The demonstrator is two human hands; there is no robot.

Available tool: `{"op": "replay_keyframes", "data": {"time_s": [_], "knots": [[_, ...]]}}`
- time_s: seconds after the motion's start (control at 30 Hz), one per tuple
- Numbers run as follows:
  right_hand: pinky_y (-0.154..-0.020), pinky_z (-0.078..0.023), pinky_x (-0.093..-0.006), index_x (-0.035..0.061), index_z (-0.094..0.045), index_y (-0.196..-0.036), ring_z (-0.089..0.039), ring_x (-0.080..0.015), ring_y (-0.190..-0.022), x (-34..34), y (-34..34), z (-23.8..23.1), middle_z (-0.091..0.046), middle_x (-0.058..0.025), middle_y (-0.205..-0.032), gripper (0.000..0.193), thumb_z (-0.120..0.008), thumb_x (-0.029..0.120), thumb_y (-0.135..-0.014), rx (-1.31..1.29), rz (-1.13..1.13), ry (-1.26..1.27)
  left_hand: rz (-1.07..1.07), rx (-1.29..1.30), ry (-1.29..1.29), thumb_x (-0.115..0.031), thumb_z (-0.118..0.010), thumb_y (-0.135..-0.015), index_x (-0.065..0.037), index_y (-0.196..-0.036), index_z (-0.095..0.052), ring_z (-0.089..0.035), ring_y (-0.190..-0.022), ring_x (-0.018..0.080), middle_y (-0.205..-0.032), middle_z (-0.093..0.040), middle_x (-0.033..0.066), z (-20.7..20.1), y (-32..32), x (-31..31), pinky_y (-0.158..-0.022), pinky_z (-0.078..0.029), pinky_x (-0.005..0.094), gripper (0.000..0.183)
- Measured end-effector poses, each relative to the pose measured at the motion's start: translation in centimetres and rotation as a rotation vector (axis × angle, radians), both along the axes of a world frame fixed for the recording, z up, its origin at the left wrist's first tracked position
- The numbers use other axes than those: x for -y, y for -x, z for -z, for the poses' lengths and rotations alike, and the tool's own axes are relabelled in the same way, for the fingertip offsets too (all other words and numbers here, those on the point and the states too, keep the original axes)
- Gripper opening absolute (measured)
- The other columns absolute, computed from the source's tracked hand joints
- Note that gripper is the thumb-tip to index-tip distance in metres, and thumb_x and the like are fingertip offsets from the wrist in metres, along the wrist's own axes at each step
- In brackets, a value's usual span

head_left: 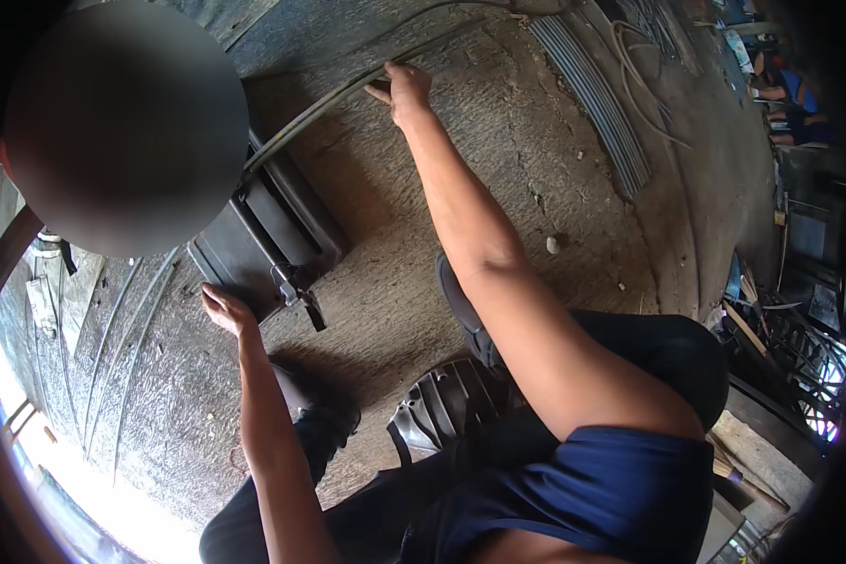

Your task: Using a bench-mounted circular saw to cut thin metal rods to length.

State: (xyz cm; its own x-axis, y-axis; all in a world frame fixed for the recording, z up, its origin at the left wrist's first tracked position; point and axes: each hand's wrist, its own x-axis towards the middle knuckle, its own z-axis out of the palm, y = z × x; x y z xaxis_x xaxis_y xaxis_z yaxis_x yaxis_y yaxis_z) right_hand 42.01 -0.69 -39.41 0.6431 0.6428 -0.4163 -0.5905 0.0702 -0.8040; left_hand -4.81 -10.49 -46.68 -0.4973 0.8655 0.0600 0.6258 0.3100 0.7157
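Observation:
A long, thin metal rod (321,106) slants across the far middle, over a dark grey box-shaped metal piece (240,246). My right hand (410,92) reaches far forward, its fingers closed around the rod. Beside the metal piece's near left corner is my left hand (226,310), fingers stretched out along its edge; whether they touch it I cannot tell. A dark bar with a clamp-like fitting (287,282) runs across the top of the metal piece. A large round blur hides the rod's left end and part of the metal piece.
Thin rods (127,348) lie on the rough floor at left. A corrugated metal strip (592,103) and loose cable (644,94) lie far right. A small stone (552,245) is on the floor. Between my legs stands a ribbed grey object (442,404). People (799,99) appear at the far right edge.

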Motion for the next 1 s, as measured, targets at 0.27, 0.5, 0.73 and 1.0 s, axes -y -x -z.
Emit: {"op": "replay_keyframes", "data": {"time_s": [0.27,0.5,0.73,1.0], "knots": [[-0.067,-0.066,-0.0406,-0.0091,-0.045,-0.121,-0.055,-0.0289,-0.106,-0.5,0.2,0.6,-0.046,-0.0184,-0.123,0.042,-0.065,0.013,-0.090,-0.013,0.028,0.029,0.002,-0.065,0.010,-0.044,-0.042,-0.099,0.007,-0.118,-0.059,-0.055,-0.109,0.0414,-0.116,-0.059,0.0282,-0.7,-0.8,-0.1,-0.097,-0.041,0.0451,0.057],[-0.066,-0.066,-0.0375,-0.0073,-0.055,-0.107,-0.063,-0.0284,-0.089,-0.4,0.9,-0.3,-0.056,-0.0169,-0.108,0.028,-0.067,0.011,-0.089,0.002,0.104,0.030,0.012,-0.088,0.000,-0.046,-0.043,-0.098,0.007,-0.117,-0.059,-0.055,-0.108,0.0415,-0.116,-0.059,0.0279,-1.1,-1.3,-0.2,-0.097,-0.041,0.0453,0.058],[-0.064,-0.066,-0.0381,-0.0076,-0.056,-0.108,-0.064,-0.0295,-0.089,-0.2,1.7,-1.4,-0.056,-0.0178,-0.108,0.029,-0.067,0.011,-0.088,-0.020,0.081,-0.001,0.030,-0.094,0.027,-0.049,-0.042,-0.097,0.007,-0.121,-0.057,-0.054,-0.112,0.0413,-0.120,-0.058,0.0279,-1.1,-0.8,-0.3,-0.099,-0.040,0.0449,0.063],[-0.064,-0.065,-0.0392,-0.0075,-0.056,-0.108,-0.064,-0.0281,-0.085,0.0,1.5,-1.7,-0.058,-0.0167,-0.104,0.029,-0.066,0.013,-0.090,-0.061,0.078,0.023,0.035,-0.122,0.017,-0.049,-0.043,-0.097,0.007,-0.121,-0.058,-0.055,-0.111,0.0412,-0.119,-0.059,0.0273,-0.8,-0.7,-0.3,-0.098,-0.041,0.0452,0.063]]}}
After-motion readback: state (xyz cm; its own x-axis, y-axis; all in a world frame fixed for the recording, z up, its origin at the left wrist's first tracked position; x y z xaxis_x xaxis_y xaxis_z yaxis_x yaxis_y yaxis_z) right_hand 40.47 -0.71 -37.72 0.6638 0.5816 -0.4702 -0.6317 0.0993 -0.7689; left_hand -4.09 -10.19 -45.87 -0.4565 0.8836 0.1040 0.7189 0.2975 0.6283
